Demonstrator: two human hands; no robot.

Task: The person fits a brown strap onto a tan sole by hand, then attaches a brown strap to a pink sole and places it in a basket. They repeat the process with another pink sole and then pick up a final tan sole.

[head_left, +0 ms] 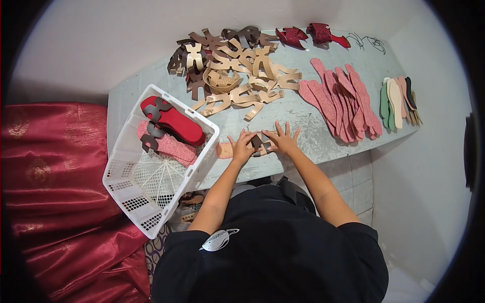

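Note:
At the table's front edge, a sandal sole lies sideways, its pinkish-tan end [225, 150] showing to the left. Across its middle sits a dark brown strap [258, 143]. My left hand [242, 147] grips the sandal from the left, its thumb and index finger at the strap. From the right, my right hand [284, 143] holds the same piece by thumb and index finger, with its other fingers spread. My fingers hide part of the sole and strap.
Left, a white plastic crate [212, 132] holds a red sole [187, 126] and pink sole [174, 149] with dark straps. Behind lie tan straps [232, 98], dark straps [207, 38] and red pieces [292, 38]. Pink soles [343, 101] and coloured soles [396, 101] lie right.

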